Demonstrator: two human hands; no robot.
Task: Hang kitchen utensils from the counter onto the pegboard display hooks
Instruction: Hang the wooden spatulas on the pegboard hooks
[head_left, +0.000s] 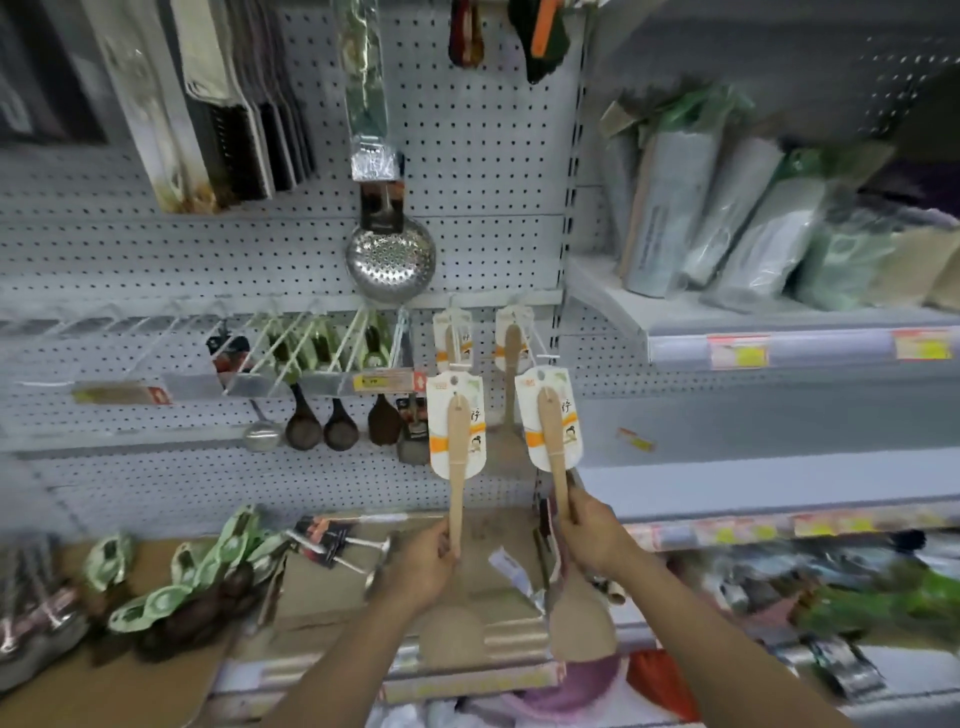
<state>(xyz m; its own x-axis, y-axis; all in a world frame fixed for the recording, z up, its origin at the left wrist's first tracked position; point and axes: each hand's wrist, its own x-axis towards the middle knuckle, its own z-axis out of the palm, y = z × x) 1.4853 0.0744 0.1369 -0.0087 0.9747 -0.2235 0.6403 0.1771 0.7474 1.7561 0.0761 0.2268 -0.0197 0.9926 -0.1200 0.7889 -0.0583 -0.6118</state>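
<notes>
My left hand (423, 564) grips the handle of a wooden spatula (457, 499) with a white and orange card label at its top end. My right hand (592, 535) grips a second wooden spatula (558, 467) with the same label. Both are held upright, blades down, in front of the white pegboard (493, 171). Just behind their tops, two more labelled wooden spatulas (511, 343) hang on pegboard hooks. Below, on the cardboard-covered counter (322, 587), lie green-carded dark spoons (208, 582) and a metal utensil (337, 551).
A steel skimmer (390, 257) hangs mid-pegboard above a row of hooks with dark ladles (340, 428). Packaged boards (218, 104) hang upper left. A shelf (779, 338) with wrapped goods juts out at right, with packaged items piled below it.
</notes>
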